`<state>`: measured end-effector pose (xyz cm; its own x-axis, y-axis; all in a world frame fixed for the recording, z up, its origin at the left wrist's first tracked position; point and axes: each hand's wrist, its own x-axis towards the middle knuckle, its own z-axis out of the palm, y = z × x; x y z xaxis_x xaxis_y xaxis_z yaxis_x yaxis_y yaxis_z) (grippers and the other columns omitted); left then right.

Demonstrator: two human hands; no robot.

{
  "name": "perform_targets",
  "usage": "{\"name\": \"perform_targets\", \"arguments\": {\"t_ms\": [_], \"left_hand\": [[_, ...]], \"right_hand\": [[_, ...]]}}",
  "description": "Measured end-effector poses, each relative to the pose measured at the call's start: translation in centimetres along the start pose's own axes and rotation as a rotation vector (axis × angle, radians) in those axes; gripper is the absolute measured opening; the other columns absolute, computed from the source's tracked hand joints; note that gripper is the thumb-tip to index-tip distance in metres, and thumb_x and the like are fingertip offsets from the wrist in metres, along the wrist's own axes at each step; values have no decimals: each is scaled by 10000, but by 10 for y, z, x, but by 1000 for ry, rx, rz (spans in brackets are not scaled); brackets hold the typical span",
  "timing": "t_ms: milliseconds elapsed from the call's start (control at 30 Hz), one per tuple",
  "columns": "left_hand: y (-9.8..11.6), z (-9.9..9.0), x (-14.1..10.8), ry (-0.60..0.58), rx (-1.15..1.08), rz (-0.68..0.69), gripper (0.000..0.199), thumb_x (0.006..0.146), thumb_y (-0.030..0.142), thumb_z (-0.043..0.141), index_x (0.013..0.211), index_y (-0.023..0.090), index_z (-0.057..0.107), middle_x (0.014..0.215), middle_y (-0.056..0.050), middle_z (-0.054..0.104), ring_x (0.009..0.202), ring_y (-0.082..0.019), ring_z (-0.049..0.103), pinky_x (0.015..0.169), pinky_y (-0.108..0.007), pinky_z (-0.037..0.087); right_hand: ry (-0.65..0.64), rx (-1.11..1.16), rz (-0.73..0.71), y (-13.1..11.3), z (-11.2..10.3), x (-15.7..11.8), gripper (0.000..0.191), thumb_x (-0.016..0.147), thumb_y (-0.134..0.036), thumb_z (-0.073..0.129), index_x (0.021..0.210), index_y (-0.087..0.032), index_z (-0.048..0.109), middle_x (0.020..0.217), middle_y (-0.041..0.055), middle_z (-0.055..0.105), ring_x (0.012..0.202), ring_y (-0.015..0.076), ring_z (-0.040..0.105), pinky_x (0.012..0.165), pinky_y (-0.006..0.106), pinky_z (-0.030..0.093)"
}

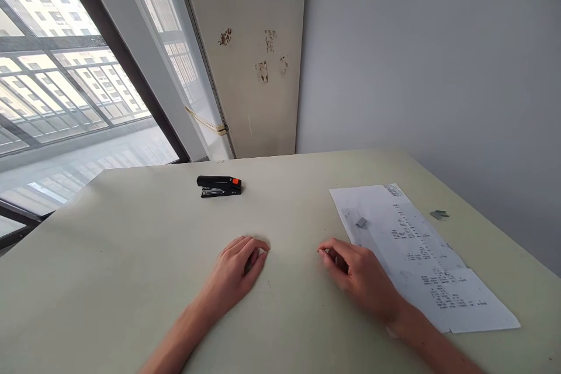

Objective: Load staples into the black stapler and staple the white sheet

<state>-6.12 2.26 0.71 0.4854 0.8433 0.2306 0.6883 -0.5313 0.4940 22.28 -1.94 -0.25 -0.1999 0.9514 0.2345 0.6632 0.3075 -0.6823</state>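
My left hand rests on the table with its fingers curled and the thumb close to the index finger; nothing shows in it. To its right, my right hand is curled too, thumb and index tips together, with nothing visible between them. It lies against the left edge of printed paper sheets, which its wrist partly covers. A black stapler with an orange-red patch lies beyond my left hand, apart from it. On the paper sits a small grey piece, perhaps a strip of staples.
More grey strips, staple-like, lie right of the paper. The pale table ends at a grey wall on the right and back. Behind it stands a beige panel with brown marks. A window is at left.
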Motion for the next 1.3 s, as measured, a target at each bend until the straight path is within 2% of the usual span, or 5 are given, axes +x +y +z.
{"name": "perform_targets", "arguments": {"t_ms": [367, 567, 733, 967, 1300], "left_hand": [[-1, 1, -1, 1, -6, 1, 184, 1057, 325, 483, 1033, 263, 654, 758, -4, 590, 734, -186, 610, 721, -307, 492], [0, 1, -1, -6, 21, 6, 185, 1067, 334, 472, 1050, 262, 642, 814, -21, 626, 763, -198, 625, 760, -339, 524], [12, 13, -2, 61, 51, 57, 364, 1028, 430, 587, 1356, 278, 544, 1382, -114, 622, 1283, -287, 593, 1050, -454, 515], [15, 36, -2, -15, 242, 103, 863, 1009, 588, 564, 1680, 223, 162, 1698, -160, 341, 1584, -363, 286, 1270, -603, 280], [-61, -45, -68, -125, 430, 26, 890, 1001, 590, 561, 1700, 336, 74, 1732, -43, 254, 1597, -367, 237, 1276, -592, 278]], "right_hand": [[222, -452, 322, 39, -16, 5, 255, 990, -401, 455, 860, -240, 604, 485, -36, 532, 406, 168, 487, 448, 249, 241], [-37, -31, 163, -2, 1, 5, 177, 1011, -367, 496, 914, -250, 588, 616, -36, 627, 528, 163, 592, 545, 266, 410], [-276, 439, 33, -41, 9, -5, 47, 976, -286, 593, 997, -248, 612, 839, -11, 722, 756, 156, 677, 704, 245, 530], [-196, 560, 122, -36, 1, -9, 137, 1016, -322, 545, 931, -238, 613, 736, -22, 680, 676, 150, 630, 663, 271, 510], [-144, 546, 217, -16, 8, -8, 237, 1040, -435, 523, 971, -234, 628, 728, -18, 627, 653, 159, 590, 591, 274, 473]]}}
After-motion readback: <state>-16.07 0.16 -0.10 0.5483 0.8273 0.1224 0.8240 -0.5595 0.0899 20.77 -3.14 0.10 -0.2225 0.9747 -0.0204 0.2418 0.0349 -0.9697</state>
